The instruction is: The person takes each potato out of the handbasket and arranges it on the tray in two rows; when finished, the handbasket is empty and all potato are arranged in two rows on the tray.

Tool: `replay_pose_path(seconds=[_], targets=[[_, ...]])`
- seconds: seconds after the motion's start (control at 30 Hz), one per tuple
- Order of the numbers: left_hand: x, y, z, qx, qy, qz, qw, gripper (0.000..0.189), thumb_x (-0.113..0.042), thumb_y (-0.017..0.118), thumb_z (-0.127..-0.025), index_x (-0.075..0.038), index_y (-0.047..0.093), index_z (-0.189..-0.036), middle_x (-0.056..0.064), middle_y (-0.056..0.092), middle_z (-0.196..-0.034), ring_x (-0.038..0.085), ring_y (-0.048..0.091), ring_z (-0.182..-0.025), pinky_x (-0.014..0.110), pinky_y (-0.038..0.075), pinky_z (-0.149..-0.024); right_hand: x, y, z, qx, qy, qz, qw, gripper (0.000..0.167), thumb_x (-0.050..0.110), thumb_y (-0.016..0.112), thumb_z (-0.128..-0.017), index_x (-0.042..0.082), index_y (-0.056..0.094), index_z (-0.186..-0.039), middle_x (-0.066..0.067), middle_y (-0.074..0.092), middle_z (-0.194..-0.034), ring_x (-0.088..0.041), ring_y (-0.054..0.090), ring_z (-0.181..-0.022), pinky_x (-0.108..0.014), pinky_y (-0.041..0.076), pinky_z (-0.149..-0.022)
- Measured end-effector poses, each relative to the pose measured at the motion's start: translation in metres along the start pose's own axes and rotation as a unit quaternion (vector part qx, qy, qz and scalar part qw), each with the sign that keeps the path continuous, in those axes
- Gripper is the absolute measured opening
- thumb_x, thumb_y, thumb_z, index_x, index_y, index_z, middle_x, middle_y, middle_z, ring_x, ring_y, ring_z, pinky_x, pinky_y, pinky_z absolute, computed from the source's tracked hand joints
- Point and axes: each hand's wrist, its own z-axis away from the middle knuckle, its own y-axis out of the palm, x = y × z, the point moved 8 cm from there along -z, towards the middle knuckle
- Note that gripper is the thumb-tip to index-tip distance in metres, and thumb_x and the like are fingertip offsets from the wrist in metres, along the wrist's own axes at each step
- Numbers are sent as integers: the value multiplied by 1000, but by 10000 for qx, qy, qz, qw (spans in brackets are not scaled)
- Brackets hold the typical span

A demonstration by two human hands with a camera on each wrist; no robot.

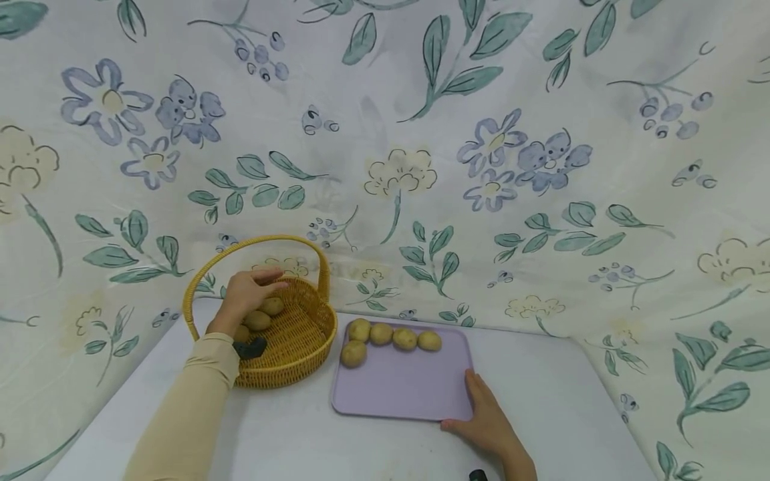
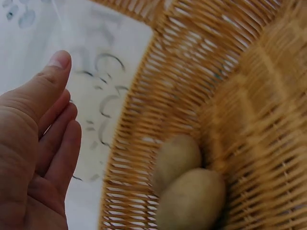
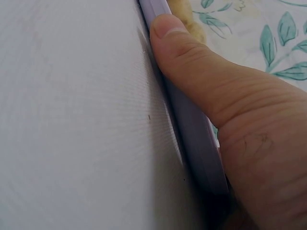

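From where I stand, the step in hand looks like the left hand's work over the basket while the right steadies the tray. The wicker basket (image 1: 277, 375) stands toward the far left corner of the bench (image 1: 529, 361), with the lilac tray (image 1: 403, 384) just beside it, along the middle of the bench's far edge. Five potatoes (image 1: 404, 339) lie on the tray: four in a row by its far edge, the fifth by its left edge; three more sit against the basket's left wall. The left hand (image 1: 246, 297) hangs above these, thumb apart from the loosely bent fingers, nothing visible between them. The right hand (image 1: 490, 421) spans the tray's near right corner, its thumb laid along the near edge and its fingers stretched against the right edge; how hard they press I cannot tell. To my mind, taking up a potato next would call for the left fingers to drop inside the rim, clear of the tall handle, and close on just one, with the tray held steady.
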Motion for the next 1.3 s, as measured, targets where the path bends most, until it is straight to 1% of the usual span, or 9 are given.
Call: replay_pose_path(seconds=[0.17,0.27,0.47,0.73,0.87,0.97,1.1,1.2,1.3], targets=[[20,7,-3,113,-275,-249,9992,54,-43,69,-97,-14,62,-142,19,58,-147,44,53,-134,60,45,-111,-1,-1,-1,-22,-46,-73,10000,132,60,88,-65,-5,23,-159,-28,22,-166,-50,20,-153,-63,22,-124],[29,10,-4,94,-309,-452,9985,52,-42,68,-98,-13,62,-142,21,59,-144,45,54,-132,60,47,-108,-2,0,-2,5,-41,-53,10000,132,62,87,-66,-3,22,-160,-27,21,-166,-49,19,-154,-62,22,-124],[33,11,-7,43,-132,-671,9976,50,-38,67,-100,-10,63,-141,24,62,-140,46,57,-128,61,49,-105,-2,0,-1,-1,-54,-34,10000,131,60,88,-66,-3,22,-160,-26,22,-167,-48,20,-154,-61,22,-124],[43,17,-8,265,-314,-945,9947,51,-38,66,-100,-8,62,-141,26,61,-140,48,55,-128,62,49,-104,1,-3,0,12,1,-43,10000,131,60,88,-65,-3,22,-160,-27,21,-166,-49,20,-153,-63,22,-124],[48,17,-7,296,-404,-1115,9925,50,-37,65,-101,-8,62,-141,26,61,-140,49,53,-130,63,48,-105,0,-1,-1,34,-29,-30,10000,131,61,88,-66,-3,22,-160,-27,21,-166,-50,20,-153,-62,22,-124],[49,18,-6,345,-427,-1117,9922,51,-38,65,-101,-7,61,-142,26,60,-141,50,50,-132,64,47,-106,0,0,-2,17,-44,-64,10000,132,61,88,-66,-4,22,-160,-27,21,-166,-50,19,-153,-62,22,-124],[52,18,-3,448,-514,-948,9932,54,-37,64,-101,-4,58,-144,28,56,-144,53,46,-135,64,45,-108,-1,1,-2,44,-21,-79,10000,132,60,88,-65,-2,21,-160,-26,21,-167,-49,19,-154,-62,22,-124],[54,20,-1,474,-551,-805,9941,53,-37,66,-100,-5,60,-142,27,58,-142,51,48,-133,63,45,-109,1,0,0,76,-18,-60,10000,132,60,88,-65,-2,22,-160,-26,21,-167,-49,19,-154,-62,22,-124],[53,26,-2,607,-453,-662,9949,47,-36,70,-98,-6,67,-135,24,63,-138,47,54,-129,60,47,-108,3,-3,2,76,3,-18,10000,131,59,88,-65,-3,22,-160,-26,21,-166,-49,19,-154,-62,21,-124]])
